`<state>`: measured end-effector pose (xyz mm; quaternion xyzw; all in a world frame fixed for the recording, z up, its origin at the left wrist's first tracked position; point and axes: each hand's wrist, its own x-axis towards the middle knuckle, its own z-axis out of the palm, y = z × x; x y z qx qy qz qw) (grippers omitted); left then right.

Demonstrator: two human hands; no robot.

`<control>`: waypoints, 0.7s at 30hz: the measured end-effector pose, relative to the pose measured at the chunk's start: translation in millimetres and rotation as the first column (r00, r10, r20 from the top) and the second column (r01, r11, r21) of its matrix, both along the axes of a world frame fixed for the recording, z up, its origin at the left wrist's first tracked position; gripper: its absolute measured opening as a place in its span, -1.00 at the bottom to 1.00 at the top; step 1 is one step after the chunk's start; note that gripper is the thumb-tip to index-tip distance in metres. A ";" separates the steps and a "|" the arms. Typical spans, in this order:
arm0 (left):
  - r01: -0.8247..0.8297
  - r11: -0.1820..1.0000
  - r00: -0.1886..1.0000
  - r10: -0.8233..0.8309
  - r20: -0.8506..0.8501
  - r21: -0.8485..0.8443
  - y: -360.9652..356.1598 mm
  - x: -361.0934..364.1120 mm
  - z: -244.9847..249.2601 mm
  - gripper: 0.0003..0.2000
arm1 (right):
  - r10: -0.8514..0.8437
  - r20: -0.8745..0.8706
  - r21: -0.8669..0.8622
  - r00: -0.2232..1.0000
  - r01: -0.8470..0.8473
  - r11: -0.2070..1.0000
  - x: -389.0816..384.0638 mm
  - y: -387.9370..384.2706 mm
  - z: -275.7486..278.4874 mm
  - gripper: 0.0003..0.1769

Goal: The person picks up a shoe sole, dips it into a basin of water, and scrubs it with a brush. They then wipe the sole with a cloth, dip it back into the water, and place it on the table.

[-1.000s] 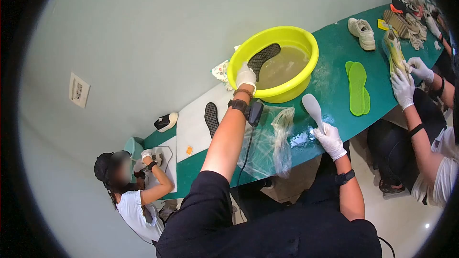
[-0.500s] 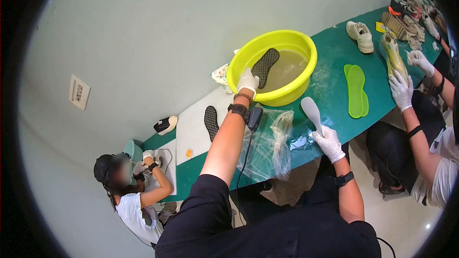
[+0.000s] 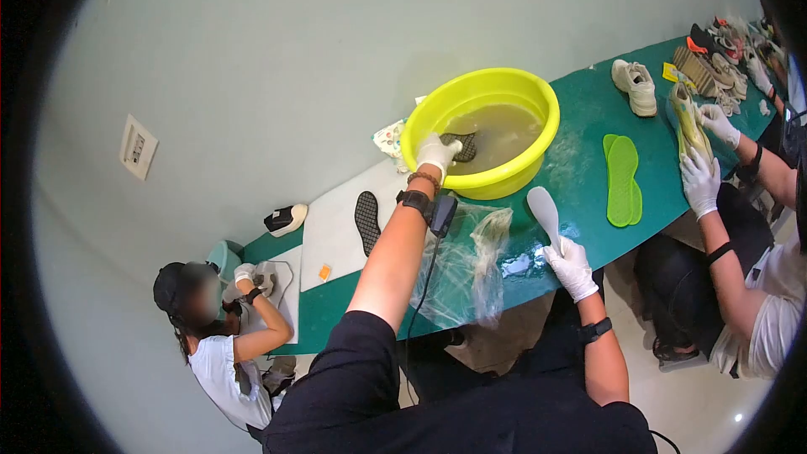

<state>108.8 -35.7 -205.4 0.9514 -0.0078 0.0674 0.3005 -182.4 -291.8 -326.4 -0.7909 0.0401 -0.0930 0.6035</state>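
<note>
Head view: grips a black mesh insole with the gloved left hand, fingers clamped on its near end, inside the yellow basin, partly under murky water. Holds a white oblong piece in the gloved right hand, fingers wrapped round its lower end, far end pointing away over the green table. Between both forearms, crumpled clear plastic; beyond the right hand, green insoles, flat.

Insole in basin; insole pair to its right.

Green insoles, white sneaker
</note>
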 end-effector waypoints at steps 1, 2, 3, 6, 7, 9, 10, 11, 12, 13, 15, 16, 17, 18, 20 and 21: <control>0.098 0.991 0.995 -0.096 -0.024 0.090 0.2 2.0 0.1 -0.44 | 0.002 0.010 0.011 1.000 -0.002 1.000 1.5 -0.6 -2.1 -0.73; 0.194 0.965 0.981 -0.187 -0.057 0.178 0.6 3.2 -0.5 -0.41 | -0.002 0.010 0.039 1.000 0.001 0.999 1.8 -0.1 -5.3 -0.75; 0.186 0.958 0.982 -0.174 -0.073 0.221 0.6 4.2 0.2 -0.40 | 0.001 0.005 0.050 1.000 -0.001 0.999 2.2 0.3 -7.3 -0.76; 0.099 0.955 0.995 -0.094 -0.029 0.281 -4.3 -2.8 1.7 -0.47 | 0.015 0.001 0.086 1.000 -0.015 0.996 1.5 -0.3 -3.4 -0.77; 0.061 0.967 0.998 -0.067 0.018 0.249 -7.3 -8.0 6.0 -0.50 | 0.017 -0.006 0.071 1.000 -0.016 0.997 0.8 -1.6 -0.1 -0.77; -0.015 0.983 0.994 -0.004 0.105 0.183 -10.8 -19.2 16.2 -0.56 | 0.024 -0.024 0.046 0.999 -0.023 0.999 0.0 -1.8 3.5 -0.77; -0.022 0.982 0.990 -0.006 0.143 0.188 -12.1 -24.9 19.2 -0.58 | 0.008 -0.028 0.017 1.000 -0.007 1.000 0.7 -0.8 3.7 -0.76; -0.039 0.983 0.990 0.013 0.141 0.181 -13.0 -25.6 20.0 -0.57 | 0.007 -0.011 0.013 1.000 -0.007 1.000 1.8 -0.8 1.4 -0.76; -0.055 0.983 0.990 0.032 0.137 0.174 -13.5 -23.6 19.1 -0.55 | 0.006 0.004 0.008 1.000 -0.006 1.000 2.9 -1.3 -1.7 -0.76; -0.070 0.984 0.990 0.048 0.132 0.166 -13.8 -22.1 18.6 -0.54 | 0.002 0.019 0.003 1.000 -0.002 1.000 3.0 -1.8 -4.2 -0.76; -0.114 0.993 0.987 0.109 0.121 0.035 -11.2 -17.8 15.1 -0.51 | 0.011 0.013 0.060 1.000 -0.012 0.998 1.9 -1.8 -6.2 -0.76; -0.136 0.990 0.984 0.139 0.114 -0.030 -10.0 -17.1 14.7 -0.50 | 0.015 0.010 0.089 1.000 -0.016 0.996 1.5 -1.5 -5.8 -0.75; -0.152 0.968 0.983 0.169 0.070 -0.200 -9.6 -16.8 14.0 -0.50 | 0.012 0.008 0.068 1.000 -0.013 0.998 0.6 -1.5 -4.8 -0.75; -0.170 0.917 0.981 0.191 0.023 -0.362 -14.9 -29.0 26.7 -0.50 | 0.009 0.008 0.048 1.000 -0.009 0.999 -0.1 -1.7 -3.4 -0.75; -0.167 0.836 0.978 0.206 0.017 -0.522 -16.3 -35.9 36.1 -0.48 | 0.004 0.010 0.021 1.000 -0.004 1.000 1.9 -1.6 -4.4 -0.75; -0.147 0.834 0.976 0.209 0.057 -0.532 -15.2 -35.5 36.8 -0.46 | 0.003 0.011 0.012 1.000 -0.003 1.000 2.1 -1.8 -8.0 -0.75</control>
